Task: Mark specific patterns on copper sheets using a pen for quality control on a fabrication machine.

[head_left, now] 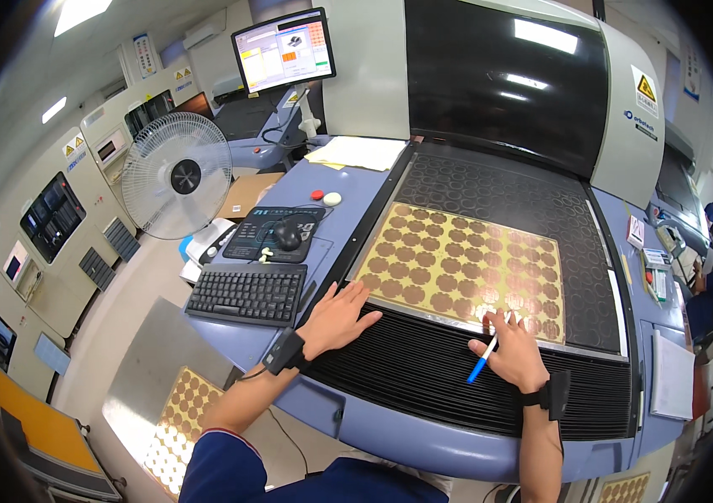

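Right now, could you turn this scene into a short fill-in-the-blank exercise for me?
The right hand holds a white pen with a ____ end.
The left hand is by the near ____ corner of the brown-patterned yellow panel.
The black mouse lies on a pad just beyond the black ____.
Beside the round white piece sits another, coloured ____.

Missing words: blue; left; keyboard; red.

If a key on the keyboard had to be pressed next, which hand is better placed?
Probably the left hand: it looks empty and lies near the keyboard. The right hand is farther off, at the near edge of the panel, and holds a pen.
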Motion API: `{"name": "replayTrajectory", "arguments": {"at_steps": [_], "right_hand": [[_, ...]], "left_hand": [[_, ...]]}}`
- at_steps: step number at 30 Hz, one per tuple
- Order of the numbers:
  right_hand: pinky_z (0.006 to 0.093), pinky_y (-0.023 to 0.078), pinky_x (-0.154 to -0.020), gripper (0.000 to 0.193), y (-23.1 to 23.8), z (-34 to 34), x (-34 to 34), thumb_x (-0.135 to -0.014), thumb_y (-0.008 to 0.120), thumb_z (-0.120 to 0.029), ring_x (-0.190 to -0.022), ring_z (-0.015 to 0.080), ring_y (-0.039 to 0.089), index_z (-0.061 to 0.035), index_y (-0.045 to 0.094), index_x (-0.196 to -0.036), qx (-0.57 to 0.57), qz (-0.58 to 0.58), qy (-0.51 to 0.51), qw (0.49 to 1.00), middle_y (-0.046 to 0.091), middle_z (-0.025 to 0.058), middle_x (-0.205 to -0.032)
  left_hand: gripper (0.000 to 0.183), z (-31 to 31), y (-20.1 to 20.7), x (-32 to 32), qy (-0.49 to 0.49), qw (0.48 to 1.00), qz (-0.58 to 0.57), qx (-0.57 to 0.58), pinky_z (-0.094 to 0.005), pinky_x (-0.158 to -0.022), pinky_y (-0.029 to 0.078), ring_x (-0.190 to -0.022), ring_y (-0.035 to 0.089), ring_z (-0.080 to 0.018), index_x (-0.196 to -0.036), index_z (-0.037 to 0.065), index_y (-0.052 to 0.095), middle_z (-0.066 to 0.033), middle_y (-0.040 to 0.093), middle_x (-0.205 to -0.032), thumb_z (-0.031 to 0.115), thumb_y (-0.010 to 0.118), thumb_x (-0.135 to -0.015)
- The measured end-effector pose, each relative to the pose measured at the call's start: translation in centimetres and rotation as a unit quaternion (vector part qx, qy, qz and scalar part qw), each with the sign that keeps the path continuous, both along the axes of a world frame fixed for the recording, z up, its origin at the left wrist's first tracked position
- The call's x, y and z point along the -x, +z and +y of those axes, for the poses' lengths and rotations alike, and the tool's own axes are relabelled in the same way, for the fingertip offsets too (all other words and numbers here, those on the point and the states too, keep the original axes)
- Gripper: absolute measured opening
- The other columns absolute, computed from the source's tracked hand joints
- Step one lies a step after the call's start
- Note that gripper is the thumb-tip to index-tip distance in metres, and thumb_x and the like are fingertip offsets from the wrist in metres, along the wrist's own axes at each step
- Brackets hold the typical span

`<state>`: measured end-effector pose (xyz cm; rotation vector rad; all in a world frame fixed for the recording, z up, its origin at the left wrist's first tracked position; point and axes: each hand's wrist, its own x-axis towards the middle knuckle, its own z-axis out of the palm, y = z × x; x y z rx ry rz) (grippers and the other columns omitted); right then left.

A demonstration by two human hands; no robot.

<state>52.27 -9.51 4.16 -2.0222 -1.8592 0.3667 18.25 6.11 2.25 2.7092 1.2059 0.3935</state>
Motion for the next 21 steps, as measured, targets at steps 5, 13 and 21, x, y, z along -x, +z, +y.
{"name": "replayTrajectory", "arguments": {"at_steps": [5, 13, 21], "right_hand": [[0.0601, 0.037, -0.121, 0.068, -0.2, -0.1, -0.2, -0.095, 0.073, -0.054, -0.142, 0.0603, 0.044, -0.0013, 0.059, -0.137, -0.015, -0.028, 0.008, 0.999, 0.059, 0.0365, -0.142], [0.0607, 0.037, -0.120, 0.059, 0.6, -0.5, 0.7, -0.095, 0.076, -0.044, -0.131, 0.0551, 0.056, -0.0008, 0.059, -0.131, -0.050, -0.031, 0.015, 0.998, 0.067, 0.0283, -0.131], [0.0549, 0.041, -0.120, 0.067, 2.1, 0.0, 6.0, -0.094, 0.077, -0.016, -0.136, 0.0493, 0.055, 0.0047, 0.045, -0.149, -0.202, -0.033, 0.083, 0.975, 0.059, 0.0322, -0.142]], "left_hand": [[0.059, -3.2, 1.4, 7.6, 0.140, 0.979, -0.081, -0.126, -0.0542, -0.123, 0.036, -0.144, 0.050, -0.0428, -0.145, -0.005, 0.055, -0.0280, 0.056, -0.151, 0.038, 0.062, -0.106], [0.045, -3.0, -0.6, 19.2, 0.395, 0.910, -0.024, -0.123, -0.0588, -0.120, 0.035, -0.129, 0.060, -0.0444, -0.135, -0.005, 0.064, -0.0264, 0.073, -0.120, 0.028, 0.061, -0.104], [0.037, -4.7, 3.9, 12.1, 0.230, 0.958, -0.068, -0.154, -0.0510, -0.110, 0.046, -0.114, 0.068, -0.0378, -0.130, 0.000, 0.069, -0.0211, 0.074, -0.120, 0.022, 0.066, -0.101]]}}
